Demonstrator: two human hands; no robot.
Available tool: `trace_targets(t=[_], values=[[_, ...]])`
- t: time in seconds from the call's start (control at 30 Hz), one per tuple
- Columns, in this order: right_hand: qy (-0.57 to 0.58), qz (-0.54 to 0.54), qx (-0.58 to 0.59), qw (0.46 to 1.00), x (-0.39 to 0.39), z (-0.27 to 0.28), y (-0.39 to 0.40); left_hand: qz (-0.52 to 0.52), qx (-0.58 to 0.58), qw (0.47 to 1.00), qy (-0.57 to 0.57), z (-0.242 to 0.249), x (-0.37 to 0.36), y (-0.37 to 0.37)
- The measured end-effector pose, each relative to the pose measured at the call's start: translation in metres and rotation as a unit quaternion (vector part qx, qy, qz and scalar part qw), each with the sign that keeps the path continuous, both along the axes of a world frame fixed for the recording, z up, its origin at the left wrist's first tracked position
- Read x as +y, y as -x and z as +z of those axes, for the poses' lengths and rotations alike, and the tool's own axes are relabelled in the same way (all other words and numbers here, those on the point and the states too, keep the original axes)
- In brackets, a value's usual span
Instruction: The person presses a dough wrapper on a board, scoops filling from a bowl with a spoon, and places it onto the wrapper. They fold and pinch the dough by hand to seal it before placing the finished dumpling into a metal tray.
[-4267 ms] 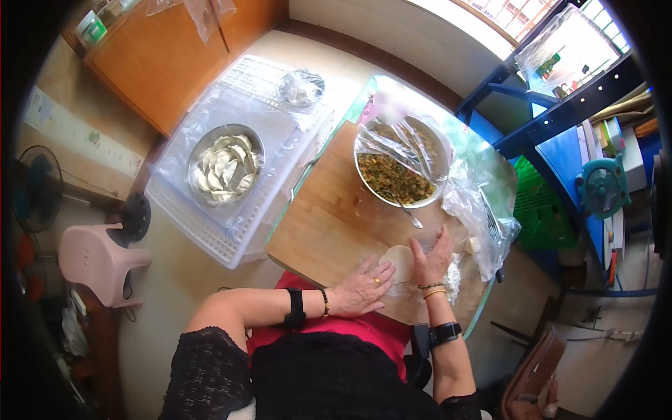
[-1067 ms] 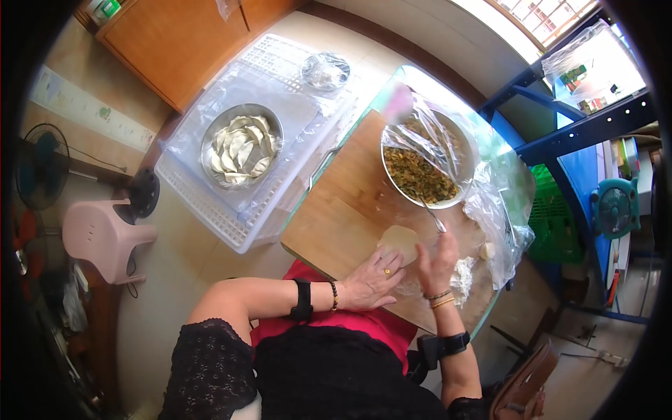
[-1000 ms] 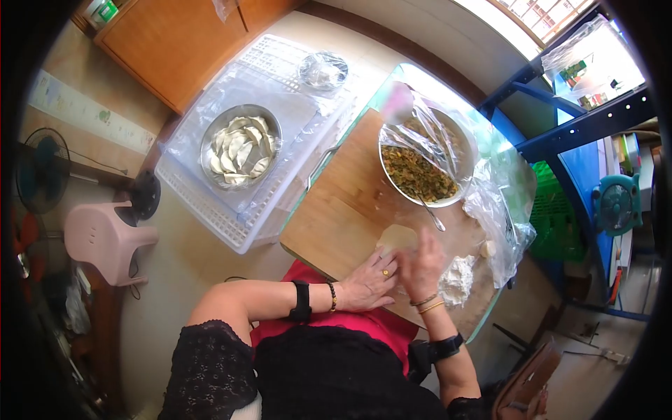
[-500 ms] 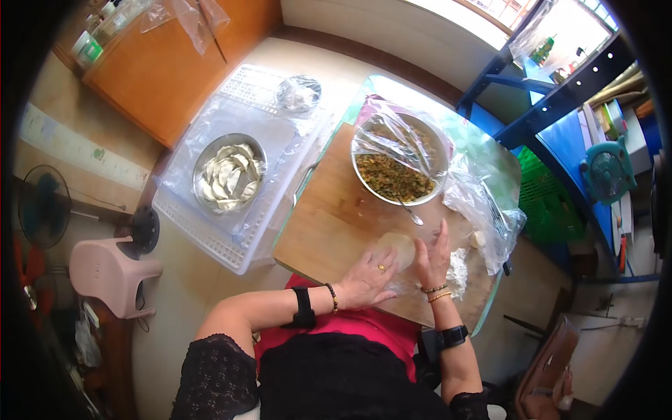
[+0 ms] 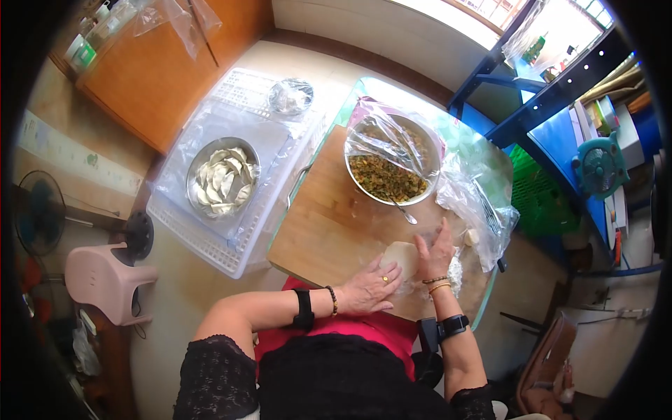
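A round, flat dough wrapper (image 5: 401,257) lies on the wooden cutting board (image 5: 315,231) between my two hands. My left hand (image 5: 371,286), with a ring on one finger, rests its outstretched fingers on the wrapper's lower left edge. At the right edge, my right hand (image 5: 437,253) has its fingers spread, the thumb side against or very close to the dough. White flour (image 5: 454,273) is heaped just right of that hand, beside a small dough lump (image 5: 471,237). Beyond them stands a bowl of chopped filling (image 5: 387,178), partly under plastic film, with a spoon (image 5: 408,218) at its near rim.
On the left, a white plastic crate (image 5: 164,234) bears a metal bowl of folded dumplings (image 5: 224,179) and a film-covered bowl (image 5: 291,96). Crumpled plastic (image 5: 483,210) covers the board's right side. A pink stool (image 5: 105,283) and a green basket (image 5: 542,196) stand on either side.
The view has shifted slightly. Both hands stay around the wrapper; it shows more fully now, and my right thumb and fingers have drawn a little closer to its edge.
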State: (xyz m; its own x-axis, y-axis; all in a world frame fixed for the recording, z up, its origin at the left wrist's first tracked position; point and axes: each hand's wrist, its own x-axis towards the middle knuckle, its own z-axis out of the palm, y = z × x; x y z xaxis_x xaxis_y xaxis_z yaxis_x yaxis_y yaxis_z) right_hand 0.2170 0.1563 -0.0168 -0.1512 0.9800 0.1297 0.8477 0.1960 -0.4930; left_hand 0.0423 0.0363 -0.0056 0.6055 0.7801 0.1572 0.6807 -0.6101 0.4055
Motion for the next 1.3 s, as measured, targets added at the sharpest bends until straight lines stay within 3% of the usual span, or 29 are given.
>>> trace_targets(t=[0.07, 0.13, 0.17, 0.23, 0.27, 0.4, 0.5, 0.6, 0.67, 0.77, 0.87, 0.9, 1.03, 1.13, 1.3], values=[[0.005, -0.004, 0.015, 1.000, -0.001, 0.002, -0.003, 0.009, -0.009, 1.000, 0.006, 0.001, -0.001, 0.003], [-0.065, 0.108, 0.051, 0.991, -0.008, 0.001, -0.004, 0.012, -0.020, 1.000, 0.015, 0.003, -0.004, 0.006], [-0.065, 0.107, 0.048, 0.991, -0.017, 0.008, 0.002, -0.003, -0.016, 1.000, 0.007, 0.004, -0.004, 0.007], [-0.071, 0.210, -0.070, 0.973, -0.038, 0.025, 0.023, -0.016, -0.013, 1.000, 0.000, 0.005, -0.005, 0.008], [-0.068, 0.211, -0.071, 0.972, -0.040, 0.023, 0.027, -0.019, -0.007, 0.999, 0.029, 0.006, -0.006, 0.008], [-0.068, 0.158, -0.146, 0.974, -0.020, 0.006, 0.033, -0.013, -0.040, 0.999, 0.032, -0.002, -0.012, 0.010], [-0.051, 0.041, -0.041, 0.997, 0.010, -0.010, 0.021, -0.010, -0.034, 0.999, 0.015, -0.001, -0.011, 0.011], [0.005, 0.030, -0.017, 0.999, 0.009, 0.007, 0.016, 0.004, -0.005, 0.999, 0.043, 0.007, -0.009, 0.018], [0.008, 0.054, -0.008, 0.998, -0.008, 0.018, 0.018, 0.020, -0.019, 0.999, 0.038, 0.005, -0.012, 0.020], [-0.097, 0.192, -0.104, 0.971, -0.046, 0.016, 0.036, 0.025, -0.043, 0.998, 0.028, 0.000, -0.016, 0.024], [-0.122, 0.146, -0.138, 0.972, -0.045, 0.003, 0.043, 0.023, -0.040, 0.998, 0.034, -0.003, -0.015, 0.024], [-0.021, 0.093, -0.112, 0.989, -0.032, 0.005, 0.042, 0.025, -0.029, 0.998, 0.044, -0.003, -0.018, 0.024], [-0.013, -0.009, 0.030, 0.999, 0.008, -0.001, 0.026, 0.026, -0.031, 0.999, 0.002, -0.008, -0.011, 0.028], [0.019, -0.037, 0.121, 0.992, 0.006, -0.003, 0.008, 0.102, -0.044, 0.994, 0.011, -0.006, -0.011, 0.029], [0.036, -0.013, 0.103, 0.994, -0.014, 0.013, -0.007, 0.065, -0.056, 0.996, 0.016, -0.011, 0.007, 0.021]])
